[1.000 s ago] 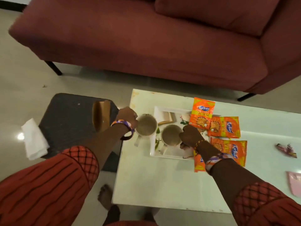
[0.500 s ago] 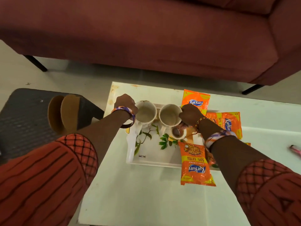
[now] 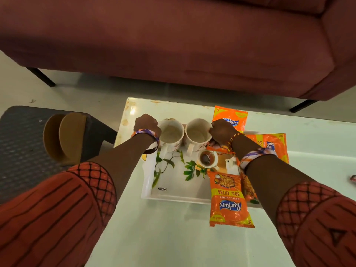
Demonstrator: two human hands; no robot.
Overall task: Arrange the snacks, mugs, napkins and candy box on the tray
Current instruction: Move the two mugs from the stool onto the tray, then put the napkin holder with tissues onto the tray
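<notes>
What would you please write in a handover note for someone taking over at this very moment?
Left hand grips the left white ceramic mug; right hand grips the right white ceramic mug.
Both mugs stand side by side at the far end of the white floral tray.
Orange Kurkure snack packets lie along the tray's right side, partly overhanging.
Left: tidy packets; napkins and candy box not visible.

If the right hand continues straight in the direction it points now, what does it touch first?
The right hand points left and already grips the right mug. Further on, that mug would likely bump the left mug beside it.
</notes>
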